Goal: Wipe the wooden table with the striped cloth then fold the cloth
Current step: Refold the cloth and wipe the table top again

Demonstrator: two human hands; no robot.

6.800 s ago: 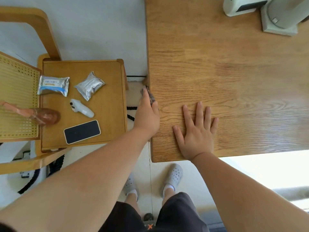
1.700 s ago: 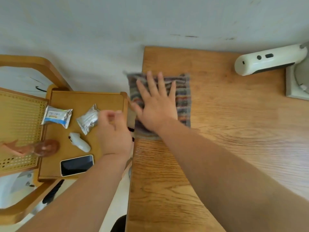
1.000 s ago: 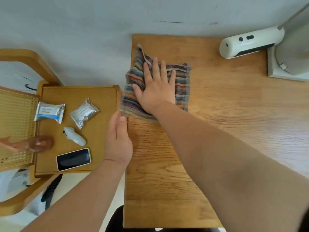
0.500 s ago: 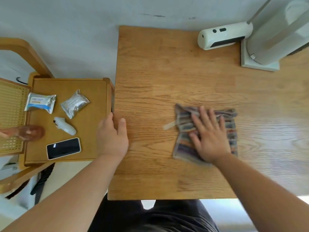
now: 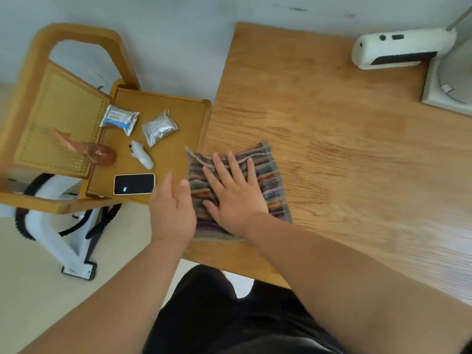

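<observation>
Striped cloth (image 5: 268, 180) | flat under right hand (image 5: 236, 198) | label writing probably unreadable

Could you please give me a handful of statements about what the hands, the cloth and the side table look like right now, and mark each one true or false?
1. The right hand lies flat, fingers spread, on the striped cloth. True.
2. The striped cloth is in the middle of the wooden table. False: it lies at the table's left edge, next to the side table.
3. The left hand is gripping the phone. False: it is open at the table's left edge, and the phone lies untouched on the side table.
4. Two foil packets lie on the side table. True.
5. The cloth is neatly folded into a small square. False: it is spread out under the palm, with one wrinkled edge.
</observation>
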